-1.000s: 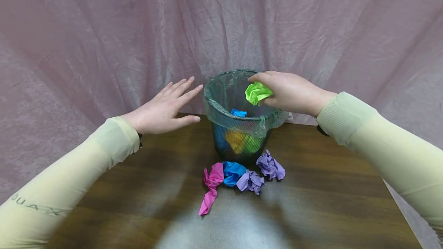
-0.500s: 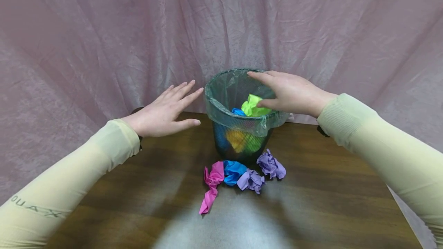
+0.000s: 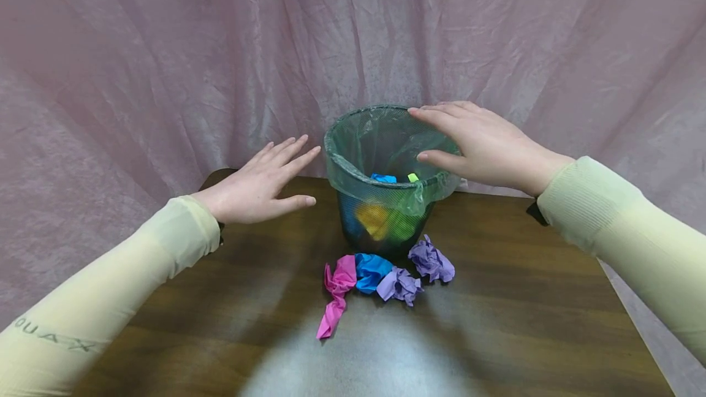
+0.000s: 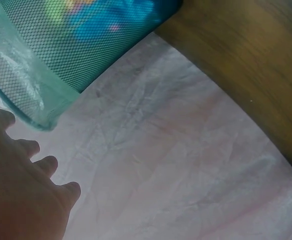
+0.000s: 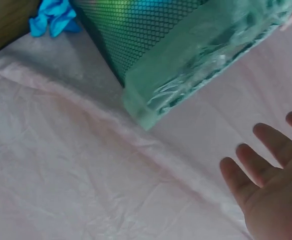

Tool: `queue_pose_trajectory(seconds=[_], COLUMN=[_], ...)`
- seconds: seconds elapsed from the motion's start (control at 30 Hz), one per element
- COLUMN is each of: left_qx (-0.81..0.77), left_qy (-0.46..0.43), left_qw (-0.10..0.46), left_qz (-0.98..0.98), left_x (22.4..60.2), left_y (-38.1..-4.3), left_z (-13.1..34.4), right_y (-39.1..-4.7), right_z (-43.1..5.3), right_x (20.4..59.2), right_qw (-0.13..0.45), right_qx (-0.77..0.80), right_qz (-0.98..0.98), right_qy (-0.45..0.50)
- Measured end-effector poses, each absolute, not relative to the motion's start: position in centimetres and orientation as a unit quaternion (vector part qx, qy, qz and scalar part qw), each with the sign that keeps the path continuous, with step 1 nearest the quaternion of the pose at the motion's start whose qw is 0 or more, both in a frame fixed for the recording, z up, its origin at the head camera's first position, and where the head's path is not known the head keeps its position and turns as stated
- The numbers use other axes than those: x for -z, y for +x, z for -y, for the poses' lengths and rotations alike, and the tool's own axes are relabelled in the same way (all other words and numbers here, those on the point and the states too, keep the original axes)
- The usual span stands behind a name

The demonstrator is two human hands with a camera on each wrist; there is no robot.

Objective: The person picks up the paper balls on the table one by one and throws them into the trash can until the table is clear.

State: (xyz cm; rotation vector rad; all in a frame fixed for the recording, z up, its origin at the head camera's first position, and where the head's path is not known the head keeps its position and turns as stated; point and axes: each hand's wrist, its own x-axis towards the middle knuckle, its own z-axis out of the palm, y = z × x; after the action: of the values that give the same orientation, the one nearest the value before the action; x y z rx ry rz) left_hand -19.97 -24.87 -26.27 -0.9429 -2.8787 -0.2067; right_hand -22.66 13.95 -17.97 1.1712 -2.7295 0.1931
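A dark mesh wastebasket (image 3: pixel 349 216) stands upright at the back of the table, lined with a thin green plastic bag (image 3: pixel 344 179). Over its right rim hovers my right hand (image 3: pixel 485 146), fingers spread and holding nothing. My left hand (image 3: pixel 256 185) hangs left of the bin, palm down with straight fingers, apart from the rim. Inside the bin are crumpled papers: a blue one (image 3: pixel 383 178), a bit of lime green (image 3: pixel 413 177), and yellow and green ones blurred behind the mesh. The left wrist view shows the basket (image 4: pixel 51 45) tilted above the fingers.
In front of the bin lie a twisted pink paper (image 3: pixel 337 293), a crumpled blue paper (image 3: pixel 371 272) and two purple paper balls (image 3: pixel 399 287). The brown wooden table (image 3: pixel 231 299) ends at a pink curtain (image 3: pixel 265 35) behind.
My right hand has let go of the lime green crumpled paper, which has dropped into the bin. That hand then moved right, fingers spreading. My left hand has sunk slightly.
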Motion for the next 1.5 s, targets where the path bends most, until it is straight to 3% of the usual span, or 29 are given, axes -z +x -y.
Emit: queue_pose_trajectory(seconds=[0.2, 0.37, 0.73, 1.03, 1.5], left_qx=[0.072, 0.074, 0.075, 0.085, 0.077], left_qy=[-0.317, -0.338, -0.402, -0.428, -0.403], left_qw=[0.052, 0.04, -0.031, -0.065, -0.079], left_qz=[0.944, 0.937, 0.912, 0.897, 0.909], left_x=[27.7, 29.9, 36.1, 40.6, 43.9], left_y=[-19.2, -18.2, -14.8, -13.1, -12.6], left_z=[25.5, 25.9, 22.2, 19.0, 19.4], right_y=[-19.7, -16.8, -10.4, -9.6, -9.8], right_z=[-14.0, -13.5, -12.2, -12.0, -11.6], right_x=[18.3, 19.8, 28.9, 37.2, 41.0], right_qw=[0.158, 0.175, 0.096, 0.059, 0.025], right_qx=[-0.111, -0.129, -0.056, -0.043, -0.066], right_qz=[0.859, 0.808, 0.78, 0.808, 0.822], right_qy=[0.475, 0.547, 0.615, 0.585, 0.564])
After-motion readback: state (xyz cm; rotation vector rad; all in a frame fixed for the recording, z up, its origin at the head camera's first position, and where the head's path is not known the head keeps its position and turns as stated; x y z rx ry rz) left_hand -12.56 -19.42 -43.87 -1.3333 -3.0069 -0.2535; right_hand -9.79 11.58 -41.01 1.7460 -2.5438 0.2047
